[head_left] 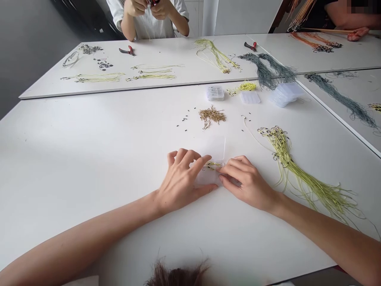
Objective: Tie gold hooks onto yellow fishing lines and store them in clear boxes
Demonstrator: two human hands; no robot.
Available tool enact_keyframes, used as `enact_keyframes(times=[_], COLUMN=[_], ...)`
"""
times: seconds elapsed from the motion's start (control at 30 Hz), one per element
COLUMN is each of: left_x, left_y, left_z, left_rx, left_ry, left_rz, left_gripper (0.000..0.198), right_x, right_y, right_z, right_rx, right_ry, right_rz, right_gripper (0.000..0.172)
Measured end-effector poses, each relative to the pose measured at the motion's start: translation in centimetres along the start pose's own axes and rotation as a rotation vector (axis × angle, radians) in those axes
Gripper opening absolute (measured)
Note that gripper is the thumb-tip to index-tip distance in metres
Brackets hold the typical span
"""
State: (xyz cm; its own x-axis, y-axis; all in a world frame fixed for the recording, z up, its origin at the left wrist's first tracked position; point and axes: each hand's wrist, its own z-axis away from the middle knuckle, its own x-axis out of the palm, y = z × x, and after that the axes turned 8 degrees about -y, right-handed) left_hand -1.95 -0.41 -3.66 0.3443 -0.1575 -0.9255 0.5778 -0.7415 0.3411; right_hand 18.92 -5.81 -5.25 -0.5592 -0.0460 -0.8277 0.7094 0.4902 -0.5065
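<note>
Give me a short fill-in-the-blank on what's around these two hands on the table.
The left hand and the right hand both rest on a clear plastic ____.
The long bundle of cord to the right of the right hand is ____ in colour.
The pliers on the far table have ____ handles.
The person across the table holds both ____ up in front of their chest.

Missing words: box; yellow-green; red; hands.
</note>
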Motion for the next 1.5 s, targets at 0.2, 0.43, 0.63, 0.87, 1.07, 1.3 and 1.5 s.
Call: enact_keyframes(times=[0.2,0.43,0.63,0.87,1.07,1.3,1.5], left_x=[-0.25,-0.21,-0.08,0.16,0.04,0.14,0.31], left_y=[-0.31,-0.34,-0.39,-0.37,-0.33,-0.41,-0.50], left_z=[-0.19,-0.16,-0.09,0.14,0.15,0.10,0.05], left_rx=[0.015,0.096,0.171,0.209,0.233,0.260,0.279], left_ry=[-0.019,-0.079,-0.089,-0.075,-0.069,-0.051,-0.018], left_rz=[0.053,0.068,0.025,-0.022,-0.102,-0.142,-0.163], left_gripper=[0.056,0.037,0.032,0.029,0.029,0.028,0.028], right_x=[-0.11,-0.24,-0.10,0.18,0.30,0.39,0.40], right_y=[0.20,0.15,0.23,0.15,0.07,0.12,0.10], right_z=[0.14,0.18,0.28,0.44,0.33,0.50,0.56], right_rx=[-0.001,0.002,0.006,0.016,-0.001,-0.022,-0.032], right_ry=[0.006,-0.003,0.008,0.012,0.013,0.014,0.017], right_rz=[-0.003,-0.026,-0.045,-0.044,-0.001,0.050,0.113], right_gripper=[0.014,0.013,0.015,0.017,0.017,0.017,0.017])
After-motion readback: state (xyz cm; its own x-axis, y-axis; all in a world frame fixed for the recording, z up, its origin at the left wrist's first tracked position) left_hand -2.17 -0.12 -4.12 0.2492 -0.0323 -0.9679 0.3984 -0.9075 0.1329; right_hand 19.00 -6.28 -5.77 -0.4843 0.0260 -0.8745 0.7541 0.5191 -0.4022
